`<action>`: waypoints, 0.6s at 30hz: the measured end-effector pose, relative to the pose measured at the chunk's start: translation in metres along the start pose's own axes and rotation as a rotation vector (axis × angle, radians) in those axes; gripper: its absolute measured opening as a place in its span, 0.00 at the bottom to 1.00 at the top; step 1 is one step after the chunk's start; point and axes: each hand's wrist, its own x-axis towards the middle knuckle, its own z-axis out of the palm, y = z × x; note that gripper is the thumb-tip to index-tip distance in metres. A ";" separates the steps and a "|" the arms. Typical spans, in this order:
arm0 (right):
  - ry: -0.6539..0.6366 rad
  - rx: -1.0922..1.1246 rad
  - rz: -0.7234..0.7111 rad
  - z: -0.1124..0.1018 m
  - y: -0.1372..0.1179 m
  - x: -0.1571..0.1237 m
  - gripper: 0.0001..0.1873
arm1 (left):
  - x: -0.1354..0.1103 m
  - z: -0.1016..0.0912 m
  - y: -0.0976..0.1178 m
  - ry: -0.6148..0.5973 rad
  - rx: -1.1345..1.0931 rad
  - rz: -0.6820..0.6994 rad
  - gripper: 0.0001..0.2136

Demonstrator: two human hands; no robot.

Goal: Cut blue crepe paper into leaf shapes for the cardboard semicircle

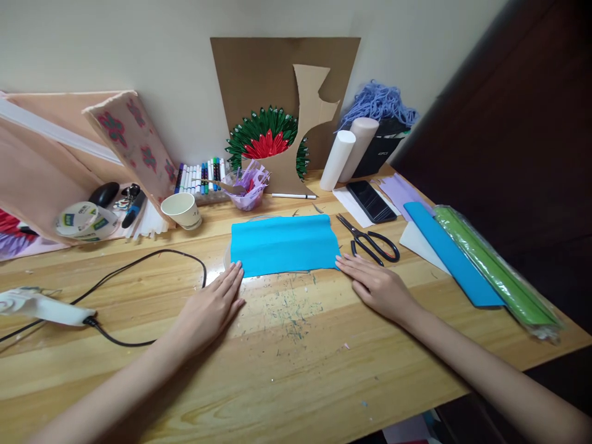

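Observation:
A bright blue sheet of crepe paper (pixel 284 245) lies spread on the wooden table, its surface slightly creased. My left hand (pixel 215 302) rests with stretched fingers on its lower left corner. At the lower right corner, the fingertips of my right hand (pixel 377 283) lie flat on the edge. Black-handled scissors (pixel 370 240) lie just beyond my right hand, blades pointing to the far left. Part of a clear round rim shows beneath the sheet's left side.
A white glue gun (pixel 50 308) with a black cord lies at left. Behind stand a paper cup (pixel 182 209), markers (pixel 201 176), a plastic bowl of scraps (pixel 247 194) and cardboard (pixel 277 68). A phone (pixel 371 201) and wrapped green paper (pixel 494 265) lie at right.

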 end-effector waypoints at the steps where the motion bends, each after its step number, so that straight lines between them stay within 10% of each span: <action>1: 0.023 -0.020 0.004 -0.002 0.001 -0.001 0.22 | 0.001 -0.002 0.000 0.008 0.006 0.010 0.22; 11: 0.071 -0.058 -0.184 0.012 -0.019 0.039 0.14 | 0.051 -0.025 0.015 0.027 0.169 0.109 0.13; 18: -0.048 0.128 -0.043 0.005 -0.013 0.059 0.09 | 0.082 -0.016 0.032 0.077 -0.204 0.067 0.10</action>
